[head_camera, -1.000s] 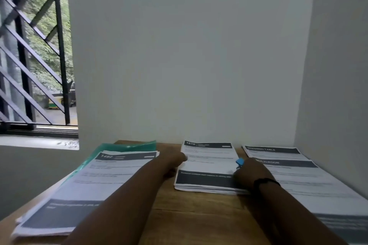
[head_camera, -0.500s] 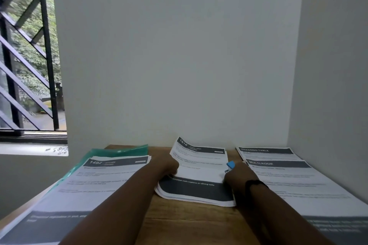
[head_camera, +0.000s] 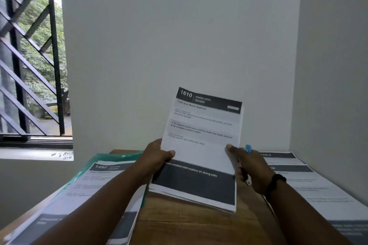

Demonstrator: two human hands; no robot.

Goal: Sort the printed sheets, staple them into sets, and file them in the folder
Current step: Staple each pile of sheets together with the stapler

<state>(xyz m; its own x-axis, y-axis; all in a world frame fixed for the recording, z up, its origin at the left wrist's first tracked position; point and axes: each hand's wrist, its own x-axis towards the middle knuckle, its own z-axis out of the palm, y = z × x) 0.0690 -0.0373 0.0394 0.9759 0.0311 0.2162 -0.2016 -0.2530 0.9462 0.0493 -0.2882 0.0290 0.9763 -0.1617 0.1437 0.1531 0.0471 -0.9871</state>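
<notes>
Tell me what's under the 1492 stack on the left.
A green folder lies under the 1492 stack, its edge showing at the far end. Anything beneath the folder's covered part is hidden.

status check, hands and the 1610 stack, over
Left hand and right hand both grip the 1610 stack, tilted up off the table. Right also holds a blue-tipped tool. Nothing in the way.
</notes>
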